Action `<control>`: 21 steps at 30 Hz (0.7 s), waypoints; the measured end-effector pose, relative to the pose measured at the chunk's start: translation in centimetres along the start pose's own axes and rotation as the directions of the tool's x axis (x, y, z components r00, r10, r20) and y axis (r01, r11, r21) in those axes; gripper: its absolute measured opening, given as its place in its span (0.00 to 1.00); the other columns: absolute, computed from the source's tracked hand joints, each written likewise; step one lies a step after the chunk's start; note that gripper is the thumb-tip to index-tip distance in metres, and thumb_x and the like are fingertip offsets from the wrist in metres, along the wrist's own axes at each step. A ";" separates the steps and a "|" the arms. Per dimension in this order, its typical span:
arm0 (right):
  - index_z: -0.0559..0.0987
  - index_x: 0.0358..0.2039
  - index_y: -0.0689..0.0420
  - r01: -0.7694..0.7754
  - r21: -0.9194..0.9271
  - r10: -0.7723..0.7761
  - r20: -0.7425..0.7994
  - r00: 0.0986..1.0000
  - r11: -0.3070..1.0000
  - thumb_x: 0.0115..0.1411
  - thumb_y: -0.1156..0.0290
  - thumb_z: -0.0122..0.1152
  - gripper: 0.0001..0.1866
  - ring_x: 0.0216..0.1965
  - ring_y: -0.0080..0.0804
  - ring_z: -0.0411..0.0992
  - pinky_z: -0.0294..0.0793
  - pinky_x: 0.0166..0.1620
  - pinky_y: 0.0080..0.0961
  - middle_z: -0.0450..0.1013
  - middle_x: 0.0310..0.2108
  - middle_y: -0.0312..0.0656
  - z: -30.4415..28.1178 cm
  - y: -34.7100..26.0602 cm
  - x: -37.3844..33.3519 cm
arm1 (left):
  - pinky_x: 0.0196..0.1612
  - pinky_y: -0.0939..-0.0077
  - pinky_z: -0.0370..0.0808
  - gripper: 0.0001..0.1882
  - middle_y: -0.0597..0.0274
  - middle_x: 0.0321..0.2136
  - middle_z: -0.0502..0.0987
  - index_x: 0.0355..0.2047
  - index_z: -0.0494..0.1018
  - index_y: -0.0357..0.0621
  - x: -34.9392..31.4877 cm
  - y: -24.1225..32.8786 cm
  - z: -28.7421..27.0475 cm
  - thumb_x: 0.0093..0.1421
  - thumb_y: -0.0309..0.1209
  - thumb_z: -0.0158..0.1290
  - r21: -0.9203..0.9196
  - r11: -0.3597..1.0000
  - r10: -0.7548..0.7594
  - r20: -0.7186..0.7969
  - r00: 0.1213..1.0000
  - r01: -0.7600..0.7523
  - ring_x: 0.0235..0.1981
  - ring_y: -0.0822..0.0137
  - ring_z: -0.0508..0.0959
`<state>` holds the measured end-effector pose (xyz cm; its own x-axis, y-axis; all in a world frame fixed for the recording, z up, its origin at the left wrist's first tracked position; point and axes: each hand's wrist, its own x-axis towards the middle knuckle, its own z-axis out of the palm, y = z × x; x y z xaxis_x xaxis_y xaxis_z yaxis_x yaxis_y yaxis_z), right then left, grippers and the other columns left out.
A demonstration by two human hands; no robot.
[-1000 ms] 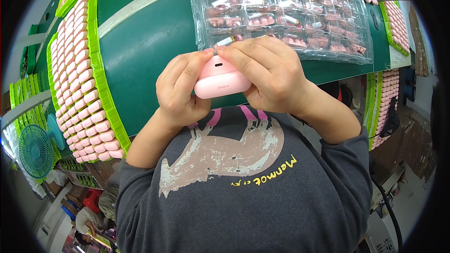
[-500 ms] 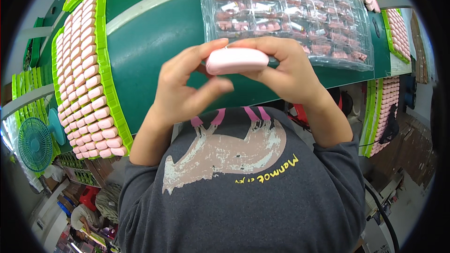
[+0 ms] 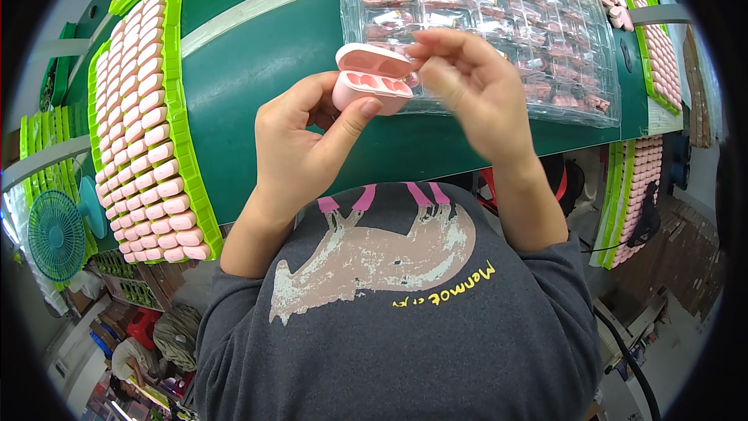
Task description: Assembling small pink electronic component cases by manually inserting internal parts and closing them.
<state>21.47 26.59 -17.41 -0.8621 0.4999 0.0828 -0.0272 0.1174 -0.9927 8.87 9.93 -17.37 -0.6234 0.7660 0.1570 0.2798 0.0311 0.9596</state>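
Observation:
A pink earbud charging case [image 3: 370, 93] with its lid raised is in my left hand [image 3: 300, 132]. The thumb presses on its front and the fingers wrap behind it. Rounded hollows show inside the case, and the lid's inner side faces me. My right hand [image 3: 475, 93] is just right of the lid, apart from the case. Its fingers are loosely bent and spread, partly smeared by motion, and I see nothing held in them. Beyond the hands lies a clear plastic tray [image 3: 483, 113] with many compartments holding small pink parts.
A green tray [image 3: 195, 179] of pink cases in rows stands at the left on the green table [image 3: 241, 109]. Another tray of pink cases [image 3: 662, 58] is at the far right, beside loose pink pieces [image 3: 612, 0]. A teal fan [image 3: 58, 235] stands at the left.
The case was shut and held between both hands; now its lid is up. My right hand has let go and moved slightly away, while my left hand has gripped the case.

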 end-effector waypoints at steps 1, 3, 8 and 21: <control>0.75 0.46 0.60 0.225 -0.334 -0.243 -0.013 0.970 0.915 0.53 0.63 0.66 0.22 0.38 0.33 0.74 0.73 0.41 0.24 0.75 0.38 0.43 0.4 -0.5 -0.3 | 0.25 0.87 0.71 0.13 0.63 0.23 0.79 0.36 0.77 0.33 0.1 -0.1 0.1 0.54 0.30 0.62 -0.001 1.000 0.000 -0.001 1.000 0.000 0.21 0.80 0.74; 0.76 0.42 0.57 0.461 -0.537 -0.505 0.075 0.860 0.706 0.41 0.71 0.70 0.24 0.39 0.40 0.74 0.73 0.42 0.32 0.74 0.39 0.43 1.6 -0.8 -0.3 | 0.26 0.85 0.73 0.13 0.61 0.24 0.80 0.36 0.76 0.33 0.2 -0.2 0.3 0.55 0.30 0.61 -0.062 0.997 -0.048 -0.046 0.998 0.045 0.23 0.78 0.77; 0.75 0.39 0.60 0.624 -0.581 -0.723 0.085 0.685 0.523 0.39 0.76 0.67 0.22 0.38 0.40 0.73 0.74 0.42 0.33 0.73 0.39 0.43 4.3 1.0 0.8 | 0.28 0.81 0.76 0.11 0.58 0.25 0.80 0.35 0.76 0.34 0.2 0.0 1.4 0.55 0.29 0.61 0.023 0.998 0.065 -0.087 0.994 -0.064 0.26 0.72 0.81; 0.77 0.36 0.60 0.584 -0.565 -0.739 -0.068 0.670 0.582 0.38 0.80 0.65 0.20 0.31 0.36 0.75 0.77 0.33 0.27 0.75 0.33 0.43 5.0 1.4 0.1 | 0.24 0.79 0.75 0.09 0.56 0.21 0.78 0.30 0.75 0.34 -0.4 0.7 2.1 0.53 0.27 0.61 0.261 0.927 0.305 -0.100 0.947 -0.271 0.21 0.67 0.80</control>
<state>18.77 22.51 -19.19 -0.5234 0.3064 0.7951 -0.2337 0.8457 -0.4798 10.87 10.95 -17.29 -0.5779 0.6711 0.4644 0.6188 -0.0106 0.7855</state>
